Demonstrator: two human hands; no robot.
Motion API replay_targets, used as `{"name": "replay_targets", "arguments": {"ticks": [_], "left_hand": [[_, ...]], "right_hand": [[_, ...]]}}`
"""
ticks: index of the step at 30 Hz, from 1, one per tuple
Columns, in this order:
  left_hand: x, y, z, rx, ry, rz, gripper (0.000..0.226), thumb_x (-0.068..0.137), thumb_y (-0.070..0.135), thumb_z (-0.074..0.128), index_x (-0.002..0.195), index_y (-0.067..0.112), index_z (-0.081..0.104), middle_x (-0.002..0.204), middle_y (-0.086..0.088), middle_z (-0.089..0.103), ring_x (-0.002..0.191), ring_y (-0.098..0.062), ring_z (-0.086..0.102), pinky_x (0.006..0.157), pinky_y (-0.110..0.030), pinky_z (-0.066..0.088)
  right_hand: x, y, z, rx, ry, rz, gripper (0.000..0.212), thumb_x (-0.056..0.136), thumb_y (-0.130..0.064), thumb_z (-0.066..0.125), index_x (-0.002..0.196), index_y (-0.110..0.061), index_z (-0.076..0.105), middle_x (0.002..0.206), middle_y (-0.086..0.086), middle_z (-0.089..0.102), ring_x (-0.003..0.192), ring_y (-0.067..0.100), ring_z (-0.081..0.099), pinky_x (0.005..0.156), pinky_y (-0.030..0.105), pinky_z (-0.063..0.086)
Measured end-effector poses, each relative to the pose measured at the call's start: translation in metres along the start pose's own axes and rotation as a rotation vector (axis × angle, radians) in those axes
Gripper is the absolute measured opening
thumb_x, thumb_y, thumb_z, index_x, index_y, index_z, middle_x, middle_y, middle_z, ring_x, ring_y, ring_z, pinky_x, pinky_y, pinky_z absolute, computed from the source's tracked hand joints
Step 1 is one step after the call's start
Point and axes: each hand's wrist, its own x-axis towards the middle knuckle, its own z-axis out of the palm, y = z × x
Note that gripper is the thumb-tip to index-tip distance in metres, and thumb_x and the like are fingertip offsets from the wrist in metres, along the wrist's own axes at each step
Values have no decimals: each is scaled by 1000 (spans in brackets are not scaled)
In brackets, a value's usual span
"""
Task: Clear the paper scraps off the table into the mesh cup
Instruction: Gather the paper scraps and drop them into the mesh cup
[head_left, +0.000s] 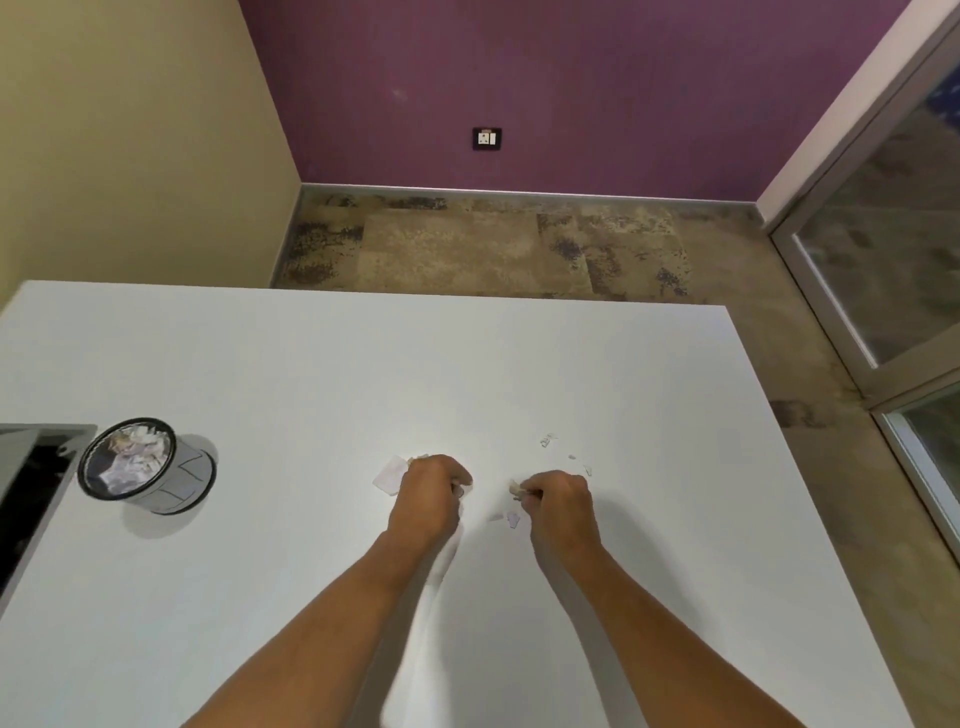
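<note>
Pinching paper scraps mid-table, left hand and right hand both clenched on bits; risking dropped flakes while carrying to mesh cup, far left.

Pretty even indoor light, nothing harsh. The white table is bright with soft shadows beside the forearms and the mesh cup. Wide-angle bending at the edges, whole frame slightly soft.
</note>
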Motion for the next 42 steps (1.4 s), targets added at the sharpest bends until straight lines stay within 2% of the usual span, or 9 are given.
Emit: {"name": "replay_targets", "arguments": {"ticks": [4,6,9,14,23,28,32,39,42], "left_hand": [[-10,10,-29,-538,157,-333,20,80,-6,66,81,11,76,70,1,73,54,-4,66,48,-15,51],[-17,5,-43,-675,228,-404,19,77,0,74,79,19,77,79,2,74,62,-7,68,52,-13,49],[-34,-4,-64,-867,285,-477,17,78,4,78,89,16,78,90,-4,74,75,-19,66,65,-25,48],[-59,-15,-103,-1090,384,-481,21,77,0,78,87,18,77,96,-7,75,84,-20,72,74,-27,54],[-86,-59,-200,-1206,613,-420,21,80,2,76,89,21,75,92,5,75,86,-7,69,72,-14,49],[-86,-94,-246,-1075,730,-427,18,80,7,77,86,24,77,93,4,74,83,-10,69,75,-21,52],[-74,-118,-267,-844,733,-428,15,80,13,77,83,28,76,94,2,73,87,-16,68,83,-31,56],[-41,-149,-275,-287,472,-325,21,86,-1,60,94,9,77,99,-11,72,95,-27,67,88,-36,55],[-34,-155,-270,-7,345,-313,29,84,-6,49,88,8,74,93,-15,67,81,-32,61,70,-31,52]], "right_hand": [[-10,-4,-6,619,111,324,13,78,-7,70,66,-13,74,58,0,67,54,12,62,54,22,50],[-16,-6,-7,855,115,385,5,80,-3,72,76,-5,75,67,10,66,62,28,57,63,39,46],[-31,-24,-10,1131,88,391,1,81,8,69,81,9,70,75,19,60,67,30,49,60,37,37],[-57,-64,0,1274,42,444,6,86,1,66,88,-3,71,76,6,70,66,15,65,59,20,55],[-96,-162,46,1398,-71,449,10,88,1,63,94,-4,69,84,2,73,76,8,69,60,13,54],[-108,-210,78,1445,-157,410,9,89,5,59,91,1,67,75,2,72,64,7,68,61,13,54],[-112,-232,98,1420,-166,447,10,89,5,60,94,-1,67,83,5,71,72,9,68,61,14,55],[-114,-241,117,1358,-167,444,10,88,1,63,95,-2,69,82,5,74,70,8,71,59,14,53],[-112,-240,124,1319,-166,417,10,88,1,63,93,-2,71,83,8,74,70,11,70,60,16,54]]}}
